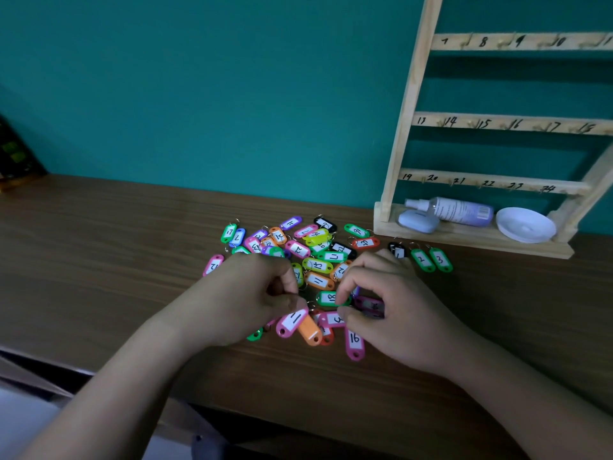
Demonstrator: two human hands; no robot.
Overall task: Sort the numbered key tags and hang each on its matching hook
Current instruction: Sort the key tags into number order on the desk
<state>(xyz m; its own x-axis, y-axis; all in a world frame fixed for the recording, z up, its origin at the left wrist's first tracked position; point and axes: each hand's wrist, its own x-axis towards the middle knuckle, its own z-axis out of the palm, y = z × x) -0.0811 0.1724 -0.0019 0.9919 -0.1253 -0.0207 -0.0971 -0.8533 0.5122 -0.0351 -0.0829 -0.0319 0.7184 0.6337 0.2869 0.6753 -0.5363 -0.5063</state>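
A heap of coloured numbered key tags [315, 257] lies on the brown table [99, 260]. My left hand [245, 297] pinches the ring end of a pink tag [293, 322] marked with a 1-like stroke. My right hand [384, 300] has its fingers curled over the heap, with fingertips on a pink tag [333, 318] and beside the green tag 18 [330, 297]. Three tags, a black one [397, 250], green 2 [422, 259] and green 3 [440, 259], lie in a row apart at the right. The wooden hook rack [497, 122] stands behind them, with numbered rails and bare hooks.
On the rack's base lie a spray bottle [461, 210], a pale blue case [418, 220] and a white dish [525, 224]. A teal wall rises behind the table. A dark object [16, 157] sits at the far left. The table's front edge runs below my forearms.
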